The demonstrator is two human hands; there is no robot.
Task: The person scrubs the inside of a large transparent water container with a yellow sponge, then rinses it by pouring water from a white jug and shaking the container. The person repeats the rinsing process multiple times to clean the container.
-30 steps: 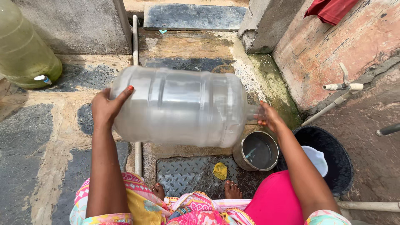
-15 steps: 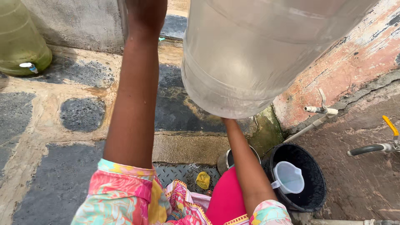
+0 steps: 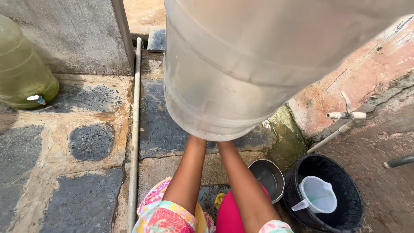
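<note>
One big clear water jug (image 3: pixel 241 64) fills the upper centre and right of the frame, raised close to my camera, its round end facing down. Both my forearms run up from the bottom centre and vanish behind it; I cannot tell how either hand grips. Below, lower right: steel pot (image 3: pixel 268 176), black bucket (image 3: pixel 345 203) with a pale plastic scoop (image 3: pixel 318 195) inside. Grey pipe (image 3: pixel 134 129) runs down left of centre. Green jug (image 3: pixel 21 69) at upper left. Tap (image 3: pixel 345 114) on the right wall.
</note>
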